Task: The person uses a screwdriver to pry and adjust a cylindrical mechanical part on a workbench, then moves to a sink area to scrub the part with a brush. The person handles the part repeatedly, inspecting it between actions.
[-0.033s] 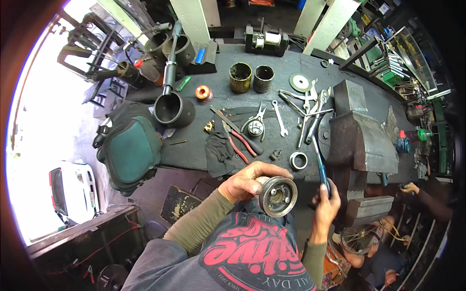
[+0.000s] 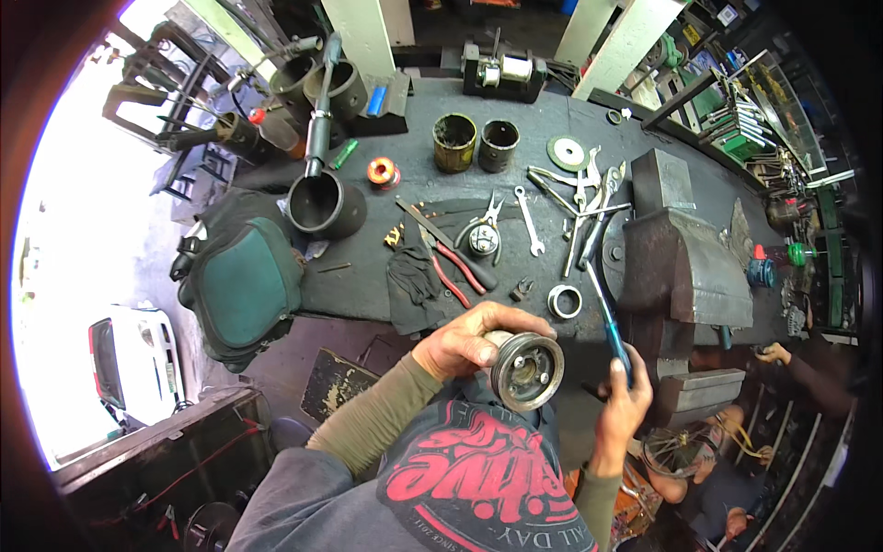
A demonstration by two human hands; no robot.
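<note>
In my left hand (image 2: 460,342) is a round metal part (image 2: 528,370), with a grooved rim and a recessed face holding bright screw heads. The thumb presses its side, and that face is turned towards me and to the right. My right hand (image 2: 621,405) is wrapped round the blue handle of a long-shafted screwdriver (image 2: 609,317), pointing up and away over the bench edge. Its tip is apart from the metal part. Beyond my hands on the bench lie a metal ring (image 2: 564,302), red-handled pliers (image 2: 451,276) and a spanner (image 2: 530,221).
A large vise (image 2: 685,267) stands on the right of the dark bench (image 2: 414,110). Locking pliers (image 2: 589,198), two metal cups (image 2: 455,143) and a backpack (image 2: 244,276) rest there too. At the lower right, another person's hand (image 2: 774,354) and a spoked wheel (image 2: 676,448) show.
The screwdriver has tilted, its tip leaning further left and its handle shifted slightly right and down with my right hand. My left hand still holds the metal part.
</note>
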